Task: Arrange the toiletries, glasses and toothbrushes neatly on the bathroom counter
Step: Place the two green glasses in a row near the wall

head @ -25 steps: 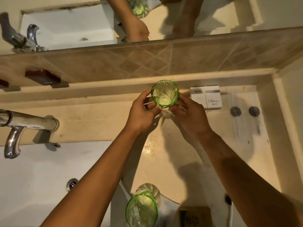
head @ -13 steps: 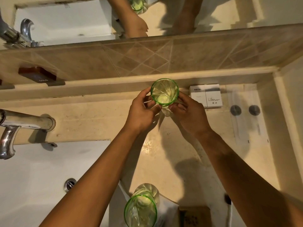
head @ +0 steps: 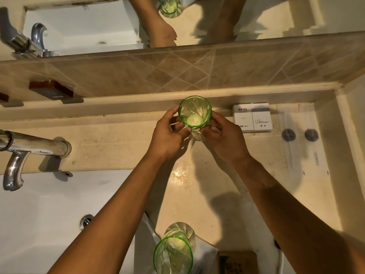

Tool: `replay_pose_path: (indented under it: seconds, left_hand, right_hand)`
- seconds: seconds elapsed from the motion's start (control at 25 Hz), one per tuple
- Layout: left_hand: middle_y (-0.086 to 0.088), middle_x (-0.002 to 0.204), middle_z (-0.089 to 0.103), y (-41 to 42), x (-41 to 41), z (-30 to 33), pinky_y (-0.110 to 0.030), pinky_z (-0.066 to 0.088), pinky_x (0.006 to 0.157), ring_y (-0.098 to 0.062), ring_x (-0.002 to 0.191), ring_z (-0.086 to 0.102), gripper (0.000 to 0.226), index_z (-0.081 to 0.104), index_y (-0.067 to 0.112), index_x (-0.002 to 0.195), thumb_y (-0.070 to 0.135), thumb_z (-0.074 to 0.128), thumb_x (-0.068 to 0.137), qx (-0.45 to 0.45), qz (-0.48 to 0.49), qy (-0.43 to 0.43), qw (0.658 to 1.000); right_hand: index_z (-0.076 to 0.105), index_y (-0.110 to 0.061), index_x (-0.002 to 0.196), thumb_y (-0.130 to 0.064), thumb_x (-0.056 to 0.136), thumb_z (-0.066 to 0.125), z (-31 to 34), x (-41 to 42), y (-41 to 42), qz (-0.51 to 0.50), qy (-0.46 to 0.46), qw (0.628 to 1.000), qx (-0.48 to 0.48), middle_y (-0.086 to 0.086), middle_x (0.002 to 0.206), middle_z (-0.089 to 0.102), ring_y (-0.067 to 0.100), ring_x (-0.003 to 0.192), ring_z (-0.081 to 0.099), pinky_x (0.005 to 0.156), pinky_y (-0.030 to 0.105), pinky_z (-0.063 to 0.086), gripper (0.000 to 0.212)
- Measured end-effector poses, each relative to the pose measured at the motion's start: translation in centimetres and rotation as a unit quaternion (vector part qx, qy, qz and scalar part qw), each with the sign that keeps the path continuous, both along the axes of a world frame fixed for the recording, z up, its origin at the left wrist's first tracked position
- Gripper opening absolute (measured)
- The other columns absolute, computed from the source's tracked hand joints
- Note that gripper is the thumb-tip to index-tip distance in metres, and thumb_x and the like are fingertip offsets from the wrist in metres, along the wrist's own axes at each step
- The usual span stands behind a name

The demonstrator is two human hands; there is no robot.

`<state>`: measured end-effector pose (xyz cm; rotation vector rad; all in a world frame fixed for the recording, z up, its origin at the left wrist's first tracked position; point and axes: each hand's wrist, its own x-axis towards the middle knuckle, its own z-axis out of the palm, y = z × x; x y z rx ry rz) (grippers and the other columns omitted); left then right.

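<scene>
Here, the upright green-rimmed clear glass tumbler (head: 195,113) stands at the counter's back ledge, beside the white hotel toiletry box (head: 252,117). Left hand (head: 167,138) and right hand (head: 224,139) pinch its base; a tilted release risks toppling it.

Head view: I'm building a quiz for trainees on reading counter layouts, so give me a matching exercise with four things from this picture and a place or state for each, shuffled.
Things:
1. far green glass
2. near green glass
3. white hotel box
4. faucet

Places or states:
A. at the bottom edge of the picture, untouched
B. over the sink, on the left
C. held between the left hand and the right hand
D. lying by the back ledge, right of the hands

Pairs: 1-C, 2-A, 3-D, 4-B
</scene>
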<state>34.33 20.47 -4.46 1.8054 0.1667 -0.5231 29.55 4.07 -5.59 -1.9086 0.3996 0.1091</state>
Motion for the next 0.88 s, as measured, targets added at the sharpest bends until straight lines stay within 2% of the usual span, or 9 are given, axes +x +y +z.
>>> replay_pose_path:
  seconds: [0.12, 0.28, 0.4, 0.52, 0.68, 0.8, 0.88]
  left_hand:
    - [0.013, 0.116, 0.064, 0.2, 0.1, -0.1, -0.008, 0.053, 0.068, 0.008, 0.096, 0.068, 0.067, 0.051, 0.029, 0.142, -0.006, 0.072, 0.088, 0.000, -0.001, -0.001, 1.000]
    - [0.017, 0.114, 0.061, 0.2, 0.1, -0.2, -0.006, 0.052, 0.066, 0.017, 0.092, 0.066, 0.065, 0.051, 0.031, 0.137, -0.008, 0.070, 0.088, -0.004, -0.001, -0.006, 1.000]
    - [0.015, 0.115, 0.062, 0.4, 0.1, -0.1, -0.008, 0.054, 0.070, 0.012, 0.095, 0.067, 0.065, 0.050, 0.030, 0.138, -0.008, 0.069, 0.089, 0.002, -0.004, -0.006, 1.000]
    - [0.013, 0.116, 0.062, 0.6, 0.1, -0.1, -0.009, 0.056, 0.074, 0.005, 0.100, 0.067, 0.066, 0.049, 0.030, 0.142, -0.005, 0.070, 0.090, 0.012, -0.008, -0.010, 1.000]
    - [0.015, 0.117, 0.060, 0.9, 0.0, -0.2, -0.010, 0.056, 0.077, 0.006, 0.102, 0.065, 0.068, 0.046, 0.029, 0.145, -0.004, 0.070, 0.090, 0.016, -0.008, -0.010, 1.000]
    - [0.014, 0.122, 0.058, 0.9, -0.1, -0.2, -0.013, 0.057, 0.084, 0.000, 0.111, 0.065, 0.068, 0.044, 0.029, 0.147, -0.003, 0.068, 0.091, 0.010, -0.007, -0.005, 1.000]
    - [0.019, 0.119, 0.058, 0.9, -0.1, -0.2, -0.010, 0.055, 0.082, 0.007, 0.107, 0.065, 0.069, 0.044, 0.028, 0.148, -0.004, 0.067, 0.092, 0.005, -0.010, -0.003, 1.000]
  right_hand:
    - [0.058, -0.021, 0.141, -0.013, 0.091, 0.069, 0.0, 0.1, 0.4, -0.008, 0.000, 1.000, 0.012, -0.006, 0.113, 0.074, -0.019, 0.090, 0.064, 0.072, -0.003, 0.043, 0.051]
    - [0.058, -0.019, 0.141, -0.013, 0.091, 0.069, 0.2, 0.1, 0.5, -0.014, 0.003, 1.000, 0.027, -0.011, 0.107, 0.071, -0.025, 0.087, 0.061, 0.070, -0.004, 0.042, 0.051]
    - [0.057, -0.019, 0.142, -0.015, 0.092, 0.070, 0.1, 0.1, 0.6, -0.010, 0.002, 1.000, 0.019, -0.013, 0.110, 0.067, -0.030, 0.085, 0.057, 0.070, -0.006, 0.041, 0.052]
    - [0.056, -0.018, 0.142, -0.016, 0.092, 0.070, 0.0, 0.1, 0.8, -0.007, 0.005, 1.000, 0.020, -0.012, 0.111, 0.068, -0.030, 0.084, 0.057, 0.069, -0.005, 0.041, 0.053]
    - [0.056, -0.020, 0.142, -0.020, 0.092, 0.070, 0.0, 0.1, 1.1, -0.003, 0.010, 1.000, -0.006, -0.013, 0.109, 0.068, -0.029, 0.079, 0.057, 0.067, -0.005, 0.040, 0.051]
    - [0.056, -0.022, 0.142, -0.019, 0.094, 0.066, 0.0, 0.2, 1.3, -0.007, 0.018, 1.000, -0.014, -0.007, 0.109, 0.072, -0.024, 0.077, 0.059, 0.065, -0.004, 0.040, 0.049]
    - [0.056, -0.023, 0.142, -0.018, 0.094, 0.065, 0.0, 0.3, 1.4, -0.007, 0.019, 1.000, -0.018, -0.006, 0.111, 0.073, -0.023, 0.077, 0.060, 0.064, -0.004, 0.040, 0.049]
